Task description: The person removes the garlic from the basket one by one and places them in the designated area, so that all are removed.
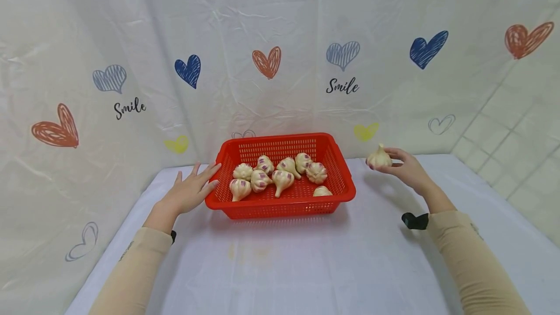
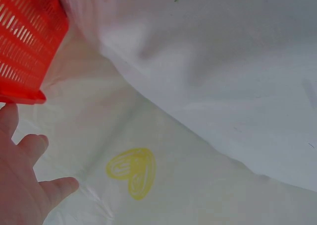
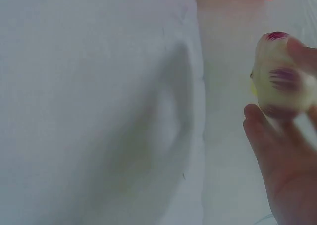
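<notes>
In the head view a red plastic basket stands on the table with several garlic bulbs inside, white with purple patches. My left hand rests at the basket's left rim, fingers spread and fairly straight; the left wrist view shows a fingertip right at the red rim. To the right of the basket, my right hand pinches one garlic bulb between thumb and fingers, its stem pointing up. That bulb fills the grasp in the right wrist view, purple marks showing, over the table's far edge.
A white cloth covers the table. Behind it hangs a pale curtain printed with hearts and the word Smile, close to the basket's back side. Dark straps show at the wrists.
</notes>
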Tool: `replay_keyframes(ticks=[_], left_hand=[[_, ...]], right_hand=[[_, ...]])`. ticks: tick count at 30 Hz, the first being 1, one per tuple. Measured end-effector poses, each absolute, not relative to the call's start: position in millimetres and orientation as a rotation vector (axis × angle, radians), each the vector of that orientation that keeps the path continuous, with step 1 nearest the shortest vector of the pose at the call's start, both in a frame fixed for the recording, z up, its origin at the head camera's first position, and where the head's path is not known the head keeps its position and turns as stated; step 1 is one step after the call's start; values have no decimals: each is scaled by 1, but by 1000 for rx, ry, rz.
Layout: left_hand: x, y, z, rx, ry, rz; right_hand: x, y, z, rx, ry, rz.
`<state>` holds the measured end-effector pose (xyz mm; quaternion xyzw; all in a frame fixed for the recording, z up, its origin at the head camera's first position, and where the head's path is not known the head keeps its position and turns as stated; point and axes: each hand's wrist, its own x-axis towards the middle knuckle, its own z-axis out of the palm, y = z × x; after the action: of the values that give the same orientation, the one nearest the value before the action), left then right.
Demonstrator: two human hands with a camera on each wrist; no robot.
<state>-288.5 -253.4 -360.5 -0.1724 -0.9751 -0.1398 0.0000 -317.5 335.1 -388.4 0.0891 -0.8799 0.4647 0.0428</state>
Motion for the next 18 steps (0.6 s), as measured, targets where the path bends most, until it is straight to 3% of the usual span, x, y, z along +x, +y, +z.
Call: replay_keyframes(ticks=[18], left_hand=[[-290,-255,-363,-544,-3078,-449]], right_hand=[[-316,342,-393,168,-2867,1293]])
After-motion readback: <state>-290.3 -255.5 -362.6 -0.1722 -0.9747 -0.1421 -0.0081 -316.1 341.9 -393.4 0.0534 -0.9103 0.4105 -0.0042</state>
